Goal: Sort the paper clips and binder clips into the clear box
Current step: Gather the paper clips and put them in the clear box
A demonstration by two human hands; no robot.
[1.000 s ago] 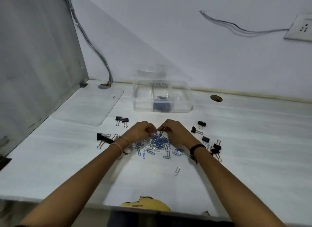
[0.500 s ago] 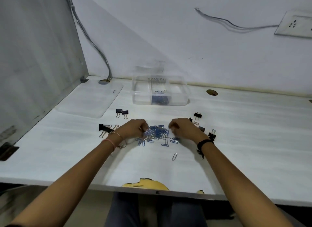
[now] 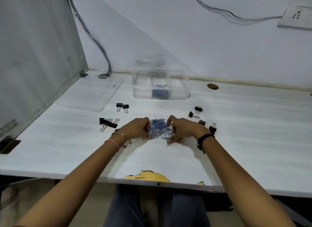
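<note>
A heap of blue paper clips lies on the white desk between my hands. My left hand cups the heap's left side and my right hand cups its right side, fingers curled around the clips. Black binder clips lie loose: two at the left rear, a bigger group at the left, and several at the right. The clear box stands behind the heap, divided into compartments, with some blue clips in its middle one.
The box's clear lid lies flat at the left rear. A grey partition walls the left side. A cable hole sits at the right rear. The desk's front edge is chipped.
My hands have swept the scattered paper clips inward into a tighter heap. The lone clip near the front has been drawn in toward my right hand.
</note>
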